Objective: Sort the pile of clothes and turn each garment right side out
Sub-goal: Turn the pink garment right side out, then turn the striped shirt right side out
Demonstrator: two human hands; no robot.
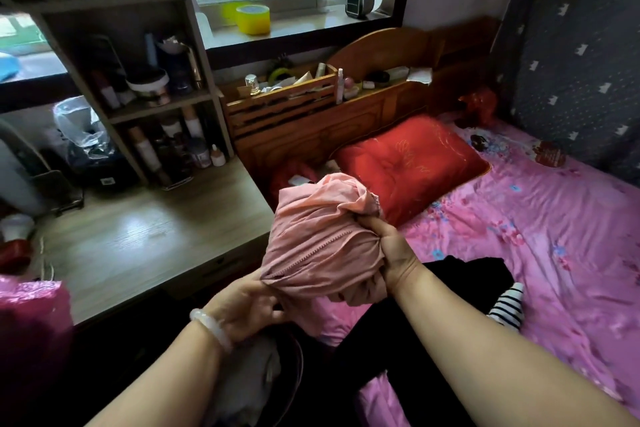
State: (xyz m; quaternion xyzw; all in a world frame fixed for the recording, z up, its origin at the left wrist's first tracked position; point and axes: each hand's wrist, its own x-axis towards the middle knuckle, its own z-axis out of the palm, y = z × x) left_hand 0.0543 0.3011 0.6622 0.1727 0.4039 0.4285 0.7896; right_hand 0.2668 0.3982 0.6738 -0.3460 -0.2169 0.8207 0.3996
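Pink garment bunched between both hands, above bed edge

Pink garment (322, 239) held up in the air at frame centre, gathered into a rounded bundle, a zigzag seam running across its front. It hangs over the near edge of the bed sheet (540, 218), clear of it.

Right hand (394, 250) at 3 o'clock of the bundle: fingers curled tight into a fistful of cloth, folds radiating from the grasp. Left hand (249, 308) at 7 o'clock of the bundle: fingers curled on the lower hem, pinching it just beneath the bundle. Pale bracelet (211, 326) on the left wrist.

Rest of the pile on the pink flowered sheet: black garment (460, 274) at 4 o'clock of the bundle, partly behind the right forearm; striped garment (507, 308) touching its far side. Something pale (249, 385) lies at 6 o'clock, under the left forearm, too dim to identify.

Red pillow (408, 163) at 1 o'clock, against the wooden headboard (346, 114), whose ledge carries small bottles and clutter. Wooden desk (138, 246) at 9 o'clock, with a shelf unit (138, 104) of jars and bottles at 10 o'clock. Yellow tape rolls (252, 19) on the windowsill at 12 o'clock
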